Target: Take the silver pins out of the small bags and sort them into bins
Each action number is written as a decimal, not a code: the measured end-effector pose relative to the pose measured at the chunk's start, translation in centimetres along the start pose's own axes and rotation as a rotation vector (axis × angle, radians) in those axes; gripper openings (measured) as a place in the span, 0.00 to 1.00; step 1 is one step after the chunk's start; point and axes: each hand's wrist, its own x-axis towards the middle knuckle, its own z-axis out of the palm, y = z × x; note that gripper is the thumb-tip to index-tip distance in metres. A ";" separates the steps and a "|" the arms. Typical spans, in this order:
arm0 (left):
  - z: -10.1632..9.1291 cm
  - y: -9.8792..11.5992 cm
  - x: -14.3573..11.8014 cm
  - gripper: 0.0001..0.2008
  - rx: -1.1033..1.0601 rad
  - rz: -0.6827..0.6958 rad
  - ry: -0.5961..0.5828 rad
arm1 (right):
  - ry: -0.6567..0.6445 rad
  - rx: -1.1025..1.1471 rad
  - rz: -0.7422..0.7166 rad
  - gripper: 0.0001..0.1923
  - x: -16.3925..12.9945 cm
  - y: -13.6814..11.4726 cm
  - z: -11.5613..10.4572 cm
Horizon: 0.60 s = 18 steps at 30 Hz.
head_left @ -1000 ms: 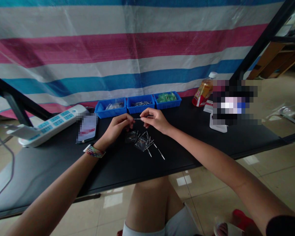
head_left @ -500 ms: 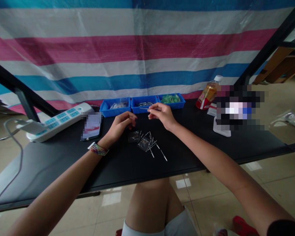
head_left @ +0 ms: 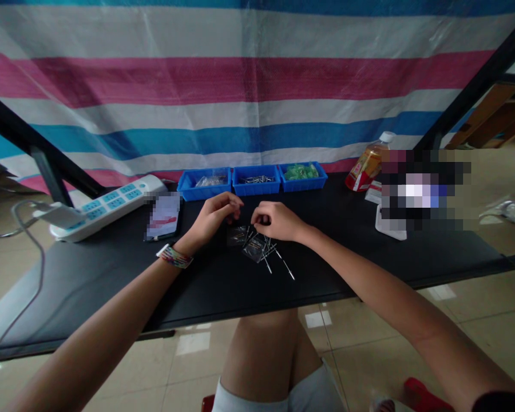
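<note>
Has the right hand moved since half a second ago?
Yes. The right hand has come back from the middle blue bin toward the person, down to the metal pins on the table.

Beyond the hands stand three blue bins [head_left: 252, 181] in a row. A white power strip [head_left: 107, 206] lies off to the left. A bottle [head_left: 368, 166] of amber drink stands far right.

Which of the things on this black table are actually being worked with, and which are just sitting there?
In use:
- left hand and right hand, over the pile
- metal pins
- small clear bags
- three blue trays at the back, holding parts

Lying about:
- power strip
- drink bottle
- phone
</note>
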 end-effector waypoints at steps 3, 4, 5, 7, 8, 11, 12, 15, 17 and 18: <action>0.0 0.1 0.0 0.11 0.015 0.007 0.005 | -0.067 -0.066 -0.047 0.07 -0.3 -0.3 0.0; -0.1 0.1 0.0 0.11 0.019 0.008 0.006 | -0.086 -0.079 -0.055 0.08 -0.4 -0.3 -0.1; -0.1 0.1 0.0 0.11 0.023 0.009 0.005 | -0.103 -0.090 -0.062 0.08 -0.4 -0.2 -0.2; -0.1 0.0 0.1 0.12 0.027 0.010 0.003 | -0.123 -0.097 -0.075 0.09 -0.5 0.0 -0.5; -0.1 -0.1 0.1 0.12 0.029 0.010 0.002 | -0.127 -0.090 -0.082 0.09 -0.4 0.1 -0.7; -0.1 -0.3 0.2 0.12 0.034 0.007 -0.003 | -0.127 -0.030 -0.097 0.08 -0.2 0.3 -1.1; -0.1 -0.3 0.2 0.12 0.028 0.005 -0.007 | -0.129 0.001 -0.096 0.08 -0.2 0.4 -1.3; 0.0 -0.2 0.2 0.13 -0.018 -0.006 -0.011 | -0.114 0.123 -0.048 0.07 0.1 0.6 -1.8; 0.0 -0.1 0.1 0.13 -0.042 -0.016 -0.007 | -0.052 0.222 0.018 0.05 0.2 0.7 -1.9; 0.1 -0.1 0.1 0.13 -0.042 -0.019 -0.010 | -0.007 0.273 0.046 0.04 0.2 0.8 -1.9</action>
